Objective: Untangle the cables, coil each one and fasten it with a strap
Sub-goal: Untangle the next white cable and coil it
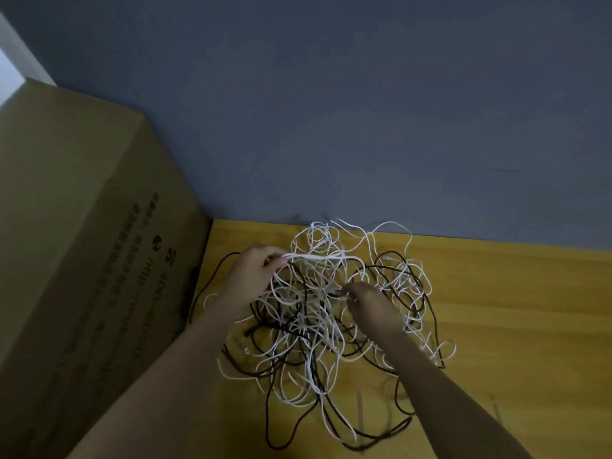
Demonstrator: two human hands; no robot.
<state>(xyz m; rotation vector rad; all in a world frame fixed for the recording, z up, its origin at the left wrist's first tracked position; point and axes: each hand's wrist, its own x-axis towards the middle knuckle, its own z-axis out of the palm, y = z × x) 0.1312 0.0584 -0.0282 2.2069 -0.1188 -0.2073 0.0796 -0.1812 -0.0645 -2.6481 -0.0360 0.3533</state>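
Note:
A big tangle of white and dark cables [311,329] lies on the yellow wooden table [496,309]. My left hand [256,270] sits at the pile's upper left and pinches a bundle of white cable strands [314,257] that stretch to the right from its fingertips. My right hand [371,304] is in the middle of the pile, its fingers pinching a white strand near the centre. Dark cable loops [331,425] trail toward the near edge. No strap is visible.
A large cardboard box [82,260] stands on the left, close against the table's edge. A blue-grey wall [364,127] runs along the back of the table. Bare yellow tabletop extends to the right of the pile.

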